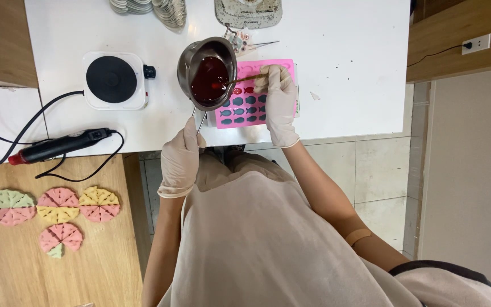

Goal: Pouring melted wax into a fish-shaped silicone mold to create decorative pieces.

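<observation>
My left hand [180,159], in a pale glove, grips the handle of a small metal saucepan [187,61] filled with dark red liquid [208,78], held tilted above the white table. My right hand [279,102], also gloved, holds a thin spoon [244,79] whose tip dips into the liquid at the pan's lip. Under both lies a pink silicone mould [244,111] with small fish-shaped cavities; two near the pan look red, the others dark.
A white single hot plate [115,79] with a black top stands left of the pan. A black and red hand tool [58,146] with cables lies at the table's front edge. Round pastel segmented discs [58,206] rest on a wooden surface lower left. Stacked spoons [169,11] and a grey device [248,12] sit at the back.
</observation>
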